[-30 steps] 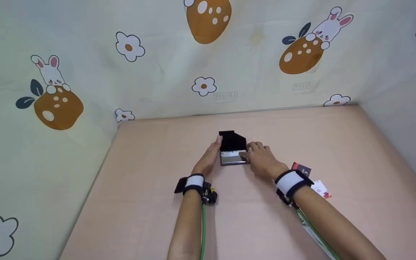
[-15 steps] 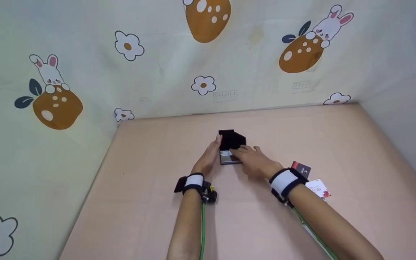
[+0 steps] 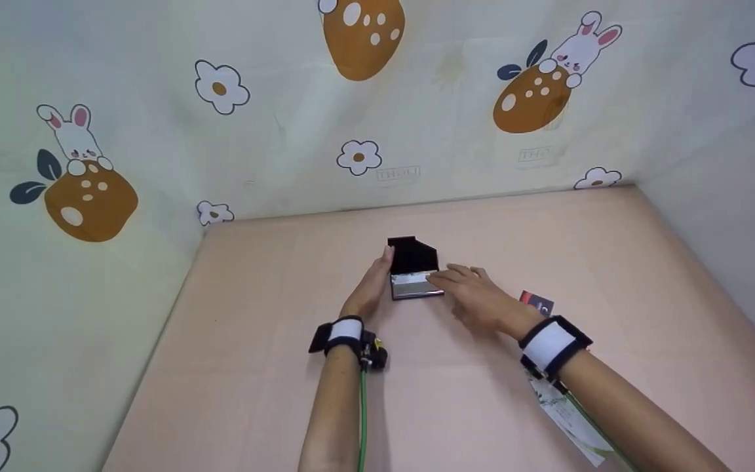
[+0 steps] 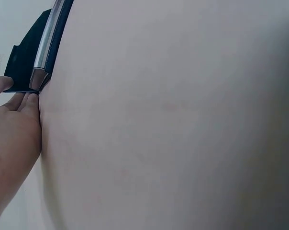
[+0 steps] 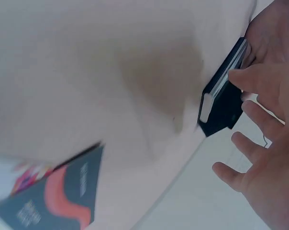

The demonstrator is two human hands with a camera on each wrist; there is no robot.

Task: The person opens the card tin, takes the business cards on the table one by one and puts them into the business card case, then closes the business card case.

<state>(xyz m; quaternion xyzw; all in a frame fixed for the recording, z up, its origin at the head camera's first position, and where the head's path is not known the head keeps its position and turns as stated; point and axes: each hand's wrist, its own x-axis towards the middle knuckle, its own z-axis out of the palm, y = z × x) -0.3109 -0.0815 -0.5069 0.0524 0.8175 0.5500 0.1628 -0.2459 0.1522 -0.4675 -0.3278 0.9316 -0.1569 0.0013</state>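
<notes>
A black card case (image 3: 413, 255) stands with its flap raised on the peach table; its lower part has a shiny silver face (image 3: 407, 287). My left hand (image 3: 367, 288) holds the case at its left side. In the left wrist view, the thumb lies on the flap (image 4: 22, 67), with the other fingers by the lower edge. My right hand (image 3: 479, 298) is over the right side of the case, fingers extended and spread. In the right wrist view, the index finger or thumb tip (image 5: 240, 79) overlaps the silver edge; whether it touches is unclear.
A dark card with a red band (image 3: 537, 303) lies right of my right hand. A pale printed strip (image 3: 567, 419) shows beneath the right forearm. Patterned cloth walls (image 3: 299, 131) enclose the table's back and sides. A green cable (image 3: 362, 419) runs along the left forearm.
My right hand first slid left across the silver face, then drew back to the right, uncovering it. The left hand keeps holding the case. The head view shifted slightly.
</notes>
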